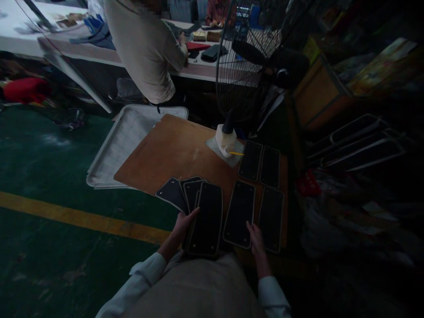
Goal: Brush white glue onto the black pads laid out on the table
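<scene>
My left hand point(183, 225) is closed on a fanned stack of black panels point(208, 216), thumb on top. These are flat rectangles with rounded corners, pale edges and small shiny dots near the corners. In my right hand point(256, 238) the right edge of a single black panel point(239, 210) is pinched. Beside it a further panel point(272, 216) lies at the board's right side, and two more panels point(251, 161) lie behind. A white bottle with a dark top point(225, 134) and a yellow stick point(236, 153) stand on a small pale sheet point(212, 143).
The brown board point(179, 150) partly covers a grey tray point(111, 150). A large caged fan point(238, 66) stands behind. Across from me, a person point(142, 53) is at a long table point(198, 68). Boxes point(321, 90) and plastic bags point(321, 221) crowd the right side.
</scene>
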A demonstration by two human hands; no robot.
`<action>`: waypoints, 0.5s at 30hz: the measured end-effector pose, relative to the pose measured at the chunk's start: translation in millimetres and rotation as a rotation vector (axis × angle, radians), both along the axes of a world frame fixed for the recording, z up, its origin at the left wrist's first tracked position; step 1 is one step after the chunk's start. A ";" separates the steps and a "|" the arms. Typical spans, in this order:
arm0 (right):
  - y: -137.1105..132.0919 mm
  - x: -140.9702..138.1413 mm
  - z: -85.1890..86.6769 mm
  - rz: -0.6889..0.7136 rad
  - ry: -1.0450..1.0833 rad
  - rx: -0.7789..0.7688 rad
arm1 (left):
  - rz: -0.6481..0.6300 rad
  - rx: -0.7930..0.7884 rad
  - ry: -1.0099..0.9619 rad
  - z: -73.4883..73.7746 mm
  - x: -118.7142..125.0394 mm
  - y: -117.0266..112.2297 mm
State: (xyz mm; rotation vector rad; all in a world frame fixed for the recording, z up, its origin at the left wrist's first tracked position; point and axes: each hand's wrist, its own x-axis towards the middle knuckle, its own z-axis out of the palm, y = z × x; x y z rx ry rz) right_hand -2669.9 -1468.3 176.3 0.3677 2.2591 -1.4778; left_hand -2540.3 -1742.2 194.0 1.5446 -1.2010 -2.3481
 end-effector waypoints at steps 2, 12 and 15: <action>11.2 -5.9 -5.4 -0.019 0.016 0.096 | -0.014 0.001 -0.019 0.2 -0.2 -3.3; 14.9 -23.4 -8.6 -0.021 0.211 0.493 | -0.003 -0.010 -0.025 -0.1 -6.1 -7.2; -8.0 -12.8 1.5 0.056 0.328 0.477 | 0.002 -0.031 -0.029 0.3 -10.3 -5.8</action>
